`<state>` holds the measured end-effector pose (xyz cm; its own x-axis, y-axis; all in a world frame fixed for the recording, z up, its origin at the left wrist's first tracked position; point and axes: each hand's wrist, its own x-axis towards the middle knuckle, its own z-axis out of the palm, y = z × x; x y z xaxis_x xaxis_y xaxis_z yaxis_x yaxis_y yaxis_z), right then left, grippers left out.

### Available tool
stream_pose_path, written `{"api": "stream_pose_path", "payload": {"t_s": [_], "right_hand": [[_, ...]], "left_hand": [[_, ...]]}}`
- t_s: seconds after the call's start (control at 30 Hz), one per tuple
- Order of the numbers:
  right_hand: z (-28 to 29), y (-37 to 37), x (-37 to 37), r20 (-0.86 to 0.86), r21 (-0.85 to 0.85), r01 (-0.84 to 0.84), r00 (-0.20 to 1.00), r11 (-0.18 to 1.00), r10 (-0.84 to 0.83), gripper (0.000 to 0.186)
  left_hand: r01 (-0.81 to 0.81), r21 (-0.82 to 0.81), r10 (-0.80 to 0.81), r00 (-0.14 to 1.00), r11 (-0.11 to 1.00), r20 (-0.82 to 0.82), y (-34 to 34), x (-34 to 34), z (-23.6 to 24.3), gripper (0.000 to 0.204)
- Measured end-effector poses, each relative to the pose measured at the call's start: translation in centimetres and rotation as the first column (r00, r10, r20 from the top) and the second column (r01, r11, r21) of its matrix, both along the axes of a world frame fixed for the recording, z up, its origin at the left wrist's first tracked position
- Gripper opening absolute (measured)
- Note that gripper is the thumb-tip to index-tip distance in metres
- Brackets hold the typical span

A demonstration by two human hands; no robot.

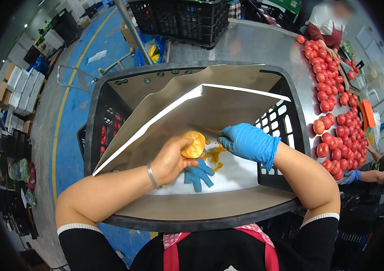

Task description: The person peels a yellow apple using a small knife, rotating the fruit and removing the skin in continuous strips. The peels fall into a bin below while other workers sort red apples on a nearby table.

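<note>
Their left hand (167, 162), bare, is grasping a yellow ball (194, 145) over the crate (192, 224), while the right hand (248, 143), gloved in blue, is gripping a slim tool (212, 132), perhaps a knife, whose edge I'm not making out. Yellow scraps (213, 157) are lying to the ball's right, and a blue glove (197, 175) is lying on the near side. Any wetness could be letting the ball slip, sending the tool toward the unprotected left hand; the leaning cardboard (192, 113) could be sagging onto both if its fold is giving way.
</note>
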<state>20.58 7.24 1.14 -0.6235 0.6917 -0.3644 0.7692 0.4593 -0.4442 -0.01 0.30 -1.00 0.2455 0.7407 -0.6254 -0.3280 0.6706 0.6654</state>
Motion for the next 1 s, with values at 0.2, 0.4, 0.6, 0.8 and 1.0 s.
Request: {"api": "stream_pose_path", "payload": {"t_s": [0.2,0.4,0.6,0.8,1.0], "right_hand": [[1.2,-0.4,-0.4,-0.068,-0.267,0.177,0.977,0.947,-0.202,0.032],[2.2,-1.4,-0.3,-0.151,-0.568,0.262,0.899,0.780,-0.412,0.032],[2.6,-1.9,-0.3,-0.175,-0.630,0.248,0.878,0.736,-0.445,0.031],[3.3,-2.3,-0.4,-0.223,-0.566,0.225,0.884,0.793,-0.410,0.029],[2.6,-3.0,-0.8,-0.255,-0.545,0.249,0.860,0.800,-0.442,0.029]], "left_hand": [[-0.056,-0.068,0.064,0.989,0.996,0.133,0.0,-0.2,-0.2,0.039],[-0.051,-0.048,0.060,0.978,0.998,0.202,0.2,-0.3,-0.2,0.039],[-0.072,-0.063,0.084,0.974,0.995,0.213,0.3,-0.2,0.4,0.037],[-0.087,-0.054,0.097,0.967,0.995,0.235,0.4,-0.2,0.6,0.036],[-0.084,0.009,0.080,0.973,0.996,0.215,0.5,-0.3,1.0,0.037]]}}
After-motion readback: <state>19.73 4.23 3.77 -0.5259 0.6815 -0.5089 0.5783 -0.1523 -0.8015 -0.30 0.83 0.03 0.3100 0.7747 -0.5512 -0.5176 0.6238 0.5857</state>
